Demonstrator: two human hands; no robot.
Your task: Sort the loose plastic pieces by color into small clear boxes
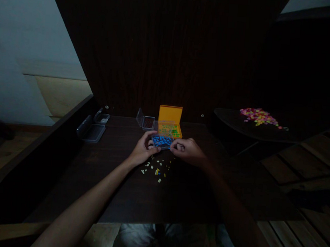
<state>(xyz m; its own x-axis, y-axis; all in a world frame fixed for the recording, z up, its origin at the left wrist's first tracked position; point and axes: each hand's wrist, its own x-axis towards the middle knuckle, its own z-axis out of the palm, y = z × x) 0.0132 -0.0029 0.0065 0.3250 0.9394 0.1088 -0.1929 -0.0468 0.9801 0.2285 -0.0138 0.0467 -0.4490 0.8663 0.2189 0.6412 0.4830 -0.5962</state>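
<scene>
A small clear box of blue pieces [162, 141] rests on the dark table [125, 189] between both my hands. My left hand [143, 148] curls round its left side, fingers closed on the edge. My right hand [188, 150] grips its right side in a pinch. Just behind it stands an orange box [169, 121] with its lid up and green pieces inside. Several small white, yellow and blue pieces [156, 169] lie loose on the table below the hands.
A clear open case [145, 121] sits left of the orange box. Two more clear cases [92, 130] lie at the table's left edge. A heap of pink and yellow pieces [258, 116] rests on a dark side shelf at right. The room is dim.
</scene>
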